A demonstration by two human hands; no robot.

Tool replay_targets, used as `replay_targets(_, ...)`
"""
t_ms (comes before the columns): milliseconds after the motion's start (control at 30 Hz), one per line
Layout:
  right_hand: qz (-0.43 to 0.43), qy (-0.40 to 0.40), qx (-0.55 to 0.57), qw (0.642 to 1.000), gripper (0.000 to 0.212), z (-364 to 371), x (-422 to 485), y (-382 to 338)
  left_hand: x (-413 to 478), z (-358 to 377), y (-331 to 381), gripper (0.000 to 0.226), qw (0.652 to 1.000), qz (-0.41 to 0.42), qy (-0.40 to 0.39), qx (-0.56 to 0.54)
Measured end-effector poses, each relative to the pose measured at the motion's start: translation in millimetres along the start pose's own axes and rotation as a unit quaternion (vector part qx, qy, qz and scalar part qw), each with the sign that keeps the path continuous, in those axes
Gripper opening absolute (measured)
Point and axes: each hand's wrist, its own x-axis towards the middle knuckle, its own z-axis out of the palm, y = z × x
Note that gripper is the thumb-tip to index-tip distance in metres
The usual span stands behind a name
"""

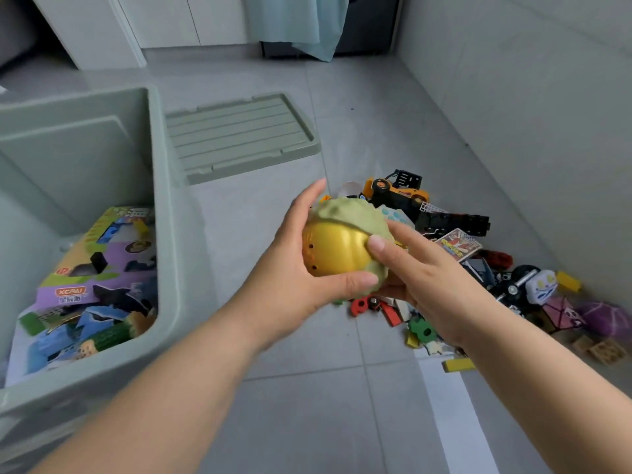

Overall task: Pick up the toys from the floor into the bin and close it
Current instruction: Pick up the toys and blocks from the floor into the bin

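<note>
Head view. Gripping a ball (337,244) in both hands, up off the floor (307,405), between the bin (160,186) and the toy pile (478,254). Wrapping the left hand (301,265) round the ball's left and near side, thumb across the bottom, fingers reaching up along the far edge. Pressing the thumb of the right hand (420,275) onto the glossy yellow shell, other fingers curled under from the right. Dull green over the ball's top and right, yellow on the near face, with a few small holes at its left.

At the left, an open bin, pale green, with a colourful box (95,268) lying tilted inside. Just beyond it, flat on the floor, the matching lid (239,135), apart from the bin's rim.

To the right, along the wall, a loose toy pile: an orange and black truck (396,191) at the far end, a purple toy (605,318) at the near right, blocks and cards between.
</note>
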Motion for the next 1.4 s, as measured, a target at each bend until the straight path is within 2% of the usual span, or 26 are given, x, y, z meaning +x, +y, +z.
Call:
replay_targets(100, -0.028, -0.028, -0.005, 0.999, 0.052, 22.8, -9.9, -19.2, -4.8, -23.8, 20.2, 0.083, 0.999, 0.041, 0.006, -0.008)
replay_targets(200, -0.067, -0.067, -0.001, 0.995, 0.075, 48.8, -11.7, -25.4, -14.2, -51.5, 31.0, 0.077, 0.997, 0.060, 0.053, -0.002)
replay_targets(267, -0.104, -0.095, -0.051, 0.989, 0.088, 73.6, -7.1, -22.3, -23.3, -76.9, 36.4, 0.077, 0.995, 0.064, 0.082, 0.007)
replay_targets(367, -0.136, -0.125, -0.172, 0.968, 0.092, 116.3, 3.8, -16.8, -45.3, -132.5, 45.0, 0.079, 0.989, 0.046, 0.110, 0.083)
replay_targets(400, -0.146, -0.133, -0.232, 0.952, 0.089, 130.0, 7.0, -14.8, -54.8, -153.8, 47.4, 0.081, 0.987, 0.021, 0.112, 0.109)
replay_targets(467, -0.180, -0.151, -0.372, 0.898, 0.078, 155.9, 11.7, -8.7, -73.4, -194.2, 45.3, 0.086, 0.971, -0.047, 0.118, 0.204)
replay_targets(533, -0.214, -0.155, -0.467, 0.844, 0.067, 179.4, 14.6, -0.4, -87.4, -222.8, 25.8, 0.092, 0.918, -0.118, 0.114, 0.360)
replay_targets(600, -0.245, -0.136, -0.515, 0.810, 0.067, 193.2, 16.8, 6.0, -96.8, -234.6, -5.9, 0.098, 0.886, -0.174, 0.085, 0.422)
replay_targets(667, -0.256, -0.123, -0.512, 0.811, 0.073, 193.7, 18.2, 9.7, -103.0, -234.1, -30.8, 0.104, 0.891, -0.227, 0.057, 0.388)
replay_targets(733, -0.258, -0.125, -0.491, 0.823, 0.066, 186.8, 16.3, 12.4, -101.3, -229.5, -37.9, 0.107, 0.899, -0.239, 0.055, 0.363)
replay_targets(800, -0.269, -0.133, -0.467, 0.832, 0.059, 176.8, 9.4, 16.1, -88.5, -218.8, -28.9, 0.087, 0.923, -0.189, 0.098, 0.321)
replay_targets(900, -0.278, -0.139, -0.448, 0.838, 0.053, 156.7, -8.6, 26.9, -63.6, -177.1, 8.2, 0.050, 0.972, -0.040, 0.149, 0.178)
replay_targets(1000, -0.241, -0.115, -0.423, 0.866, 0.055, 123.5, -32.4, 42.2, -49.2, -111.6, 43.9, 0.036, 0.994, 0.070, 0.070, 0.046)
replay_targets(1067, -0.193, -0.081, -0.444, 0.871, 0.053, 90.1, -46.5, 58.1, -43.6, -65.4, 49.2, 0.034, 0.997, 0.073, -0.011, -0.005)
replay_targets(1167, -0.116, -0.006, -0.498, 0.859, 0.044, 16.3, -61.9, 95.0, -34.4, 6.0, 28.5, 0.032, 0.994, 0.003, -0.113, 0.003)
replay_targets(1233, -0.045, 0.080, -0.522, 0.848, 0.045, -37.5, -70.7, 116.9, -31.8, 44.0, 4.7, 0.030, 0.985, -0.076, -0.155, 0.007)
replay_targets(1333, 0.105, 0.242, -0.506, 0.821, 0.054, -109.4, -77.7, 125.6, -27.9, 80.8, -28.2, 0.028, 0.967, -0.186, -0.174, 0.002)
replay_targets(1400, 0.165, 0.329, -0.468, 0.803, 0.062, -146.8, -75.3, 125.4, -24.4, 96.6, -43.9, 0.027, 0.958, -0.232, -0.169, 0.001)
